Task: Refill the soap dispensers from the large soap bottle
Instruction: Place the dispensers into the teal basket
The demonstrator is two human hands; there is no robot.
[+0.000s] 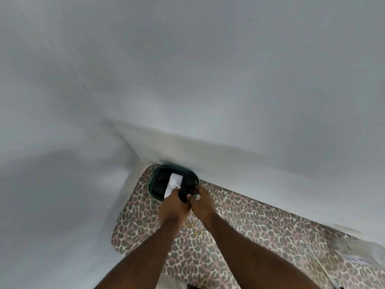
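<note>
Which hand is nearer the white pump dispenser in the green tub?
Left. The left hand sits right at the white pump dispenser, just under its nozzle; the right hand is off to its right, holding a dark item.

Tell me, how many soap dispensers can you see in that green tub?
2 plainly: a white dispenser at the green tub's middle, and a black dispenser at its right, gripped by the left hand and right hand. The dark left side may hide another.

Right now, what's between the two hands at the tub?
Head view: a black object, gripped by left hand and right hand, at the green tub rim.
</note>
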